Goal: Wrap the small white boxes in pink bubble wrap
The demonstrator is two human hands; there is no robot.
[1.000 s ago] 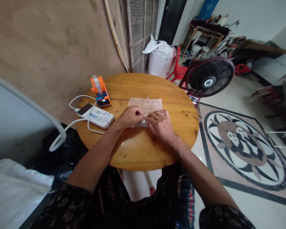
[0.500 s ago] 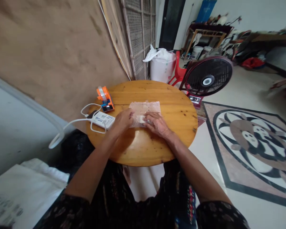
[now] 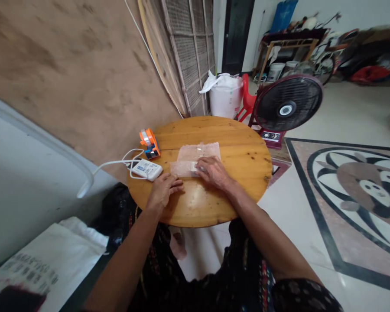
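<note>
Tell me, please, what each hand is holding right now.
Left hand: open, flat on the table, holding nothing.
Right hand: on the pink packet; grip unclear.

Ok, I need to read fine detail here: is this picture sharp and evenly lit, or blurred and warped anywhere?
Head view: soft even daylight, the right hand and pink sheet fairly sharp; head view: clutter at top right smeared; head view: wide lens bends the pipe at left, and the floor gleams faintly.
</note>
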